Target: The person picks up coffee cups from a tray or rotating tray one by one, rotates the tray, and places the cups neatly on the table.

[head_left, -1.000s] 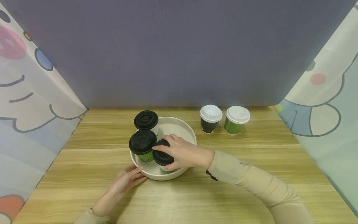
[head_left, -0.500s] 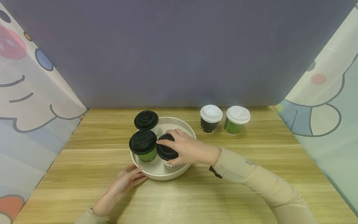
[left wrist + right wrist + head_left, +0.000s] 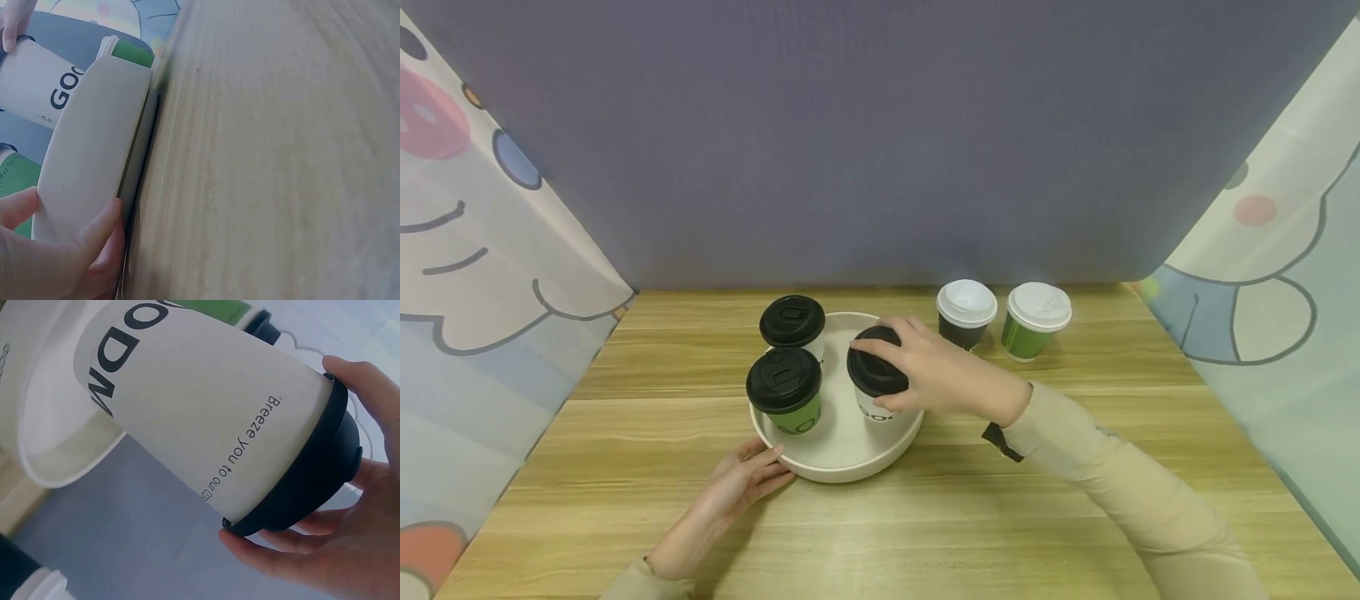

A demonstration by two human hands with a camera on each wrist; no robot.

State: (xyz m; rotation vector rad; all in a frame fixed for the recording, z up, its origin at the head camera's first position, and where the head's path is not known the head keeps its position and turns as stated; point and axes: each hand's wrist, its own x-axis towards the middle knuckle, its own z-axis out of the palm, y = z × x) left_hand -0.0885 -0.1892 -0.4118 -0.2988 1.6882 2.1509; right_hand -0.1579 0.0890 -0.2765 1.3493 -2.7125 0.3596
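My right hand (image 3: 936, 371) grips a white paper cup (image 3: 206, 406) by its black lid (image 3: 876, 362), fingers and thumb around the lid's edge. This cup is over the right part of a round white tray (image 3: 842, 475); whether its base touches the tray I cannot tell. Two other black-lidded cups are at the tray's left: a green cup (image 3: 793, 417) in front, and behind it a white cup (image 3: 814, 346). At the tray's front left, my left hand (image 3: 745, 483) holds the wall, thumb at the rim and fingers against the lower outside, as the left wrist view shows.
Right of the tray, a black cup (image 3: 961, 333) and a green cup (image 3: 1024, 340), both white-lidded, stand on the wooden table (image 3: 1075, 433). A grey panel (image 3: 880, 150) rises along the back edge. Patterned curtains (image 3: 482, 250) flank both sides.
My right hand has carried the white cup from the tray's front middle to the right and backward, away from the green cup. The left hand and the tray have stayed put.
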